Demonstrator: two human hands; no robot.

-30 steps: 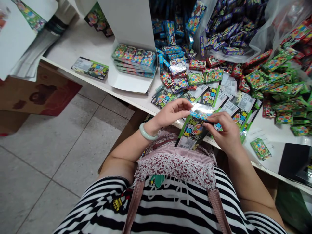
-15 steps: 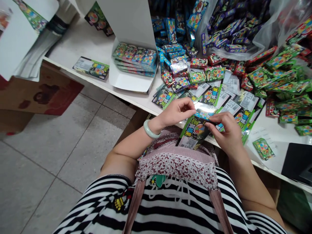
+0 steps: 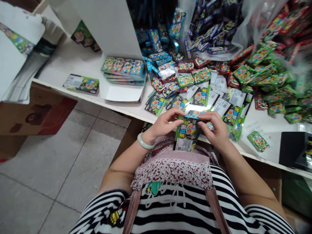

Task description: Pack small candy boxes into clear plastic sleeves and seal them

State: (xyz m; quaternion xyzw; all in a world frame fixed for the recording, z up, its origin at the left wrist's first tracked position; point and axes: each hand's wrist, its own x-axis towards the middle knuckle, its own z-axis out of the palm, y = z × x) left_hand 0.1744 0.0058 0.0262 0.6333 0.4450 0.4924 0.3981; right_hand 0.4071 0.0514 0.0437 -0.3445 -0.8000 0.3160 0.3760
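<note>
Both hands are at a black and green printed packet point(image 3: 188, 130) at the table's front edge, above my lap. My left hand point(image 3: 168, 123), with a pale bangle on the wrist, pinches the packet's upper left corner between thumb and fingers. On the upper right corner, the thumb and fingers of my right hand point(image 3: 213, 127) are closed. A small blue box point(image 3: 193, 114) shows at the packet's top edge between the hands. More flat printed packets point(image 3: 229, 115) lie spread on the table just beyond.
A white open box point(image 3: 122, 92) holds stacked colourful small boxes. Behind are piles of blue point(image 3: 156, 42), purple point(image 3: 212, 32), red and green small boxes point(image 3: 265, 71). One flat packet point(image 3: 81, 83) lies left; a black object point(image 3: 293, 149) sits right.
The view has shifted slightly. My left hand has closed onto the packet's upper left corner, and the clear shiny film at its top is now less visible. My right hand keeps its hold.
</note>
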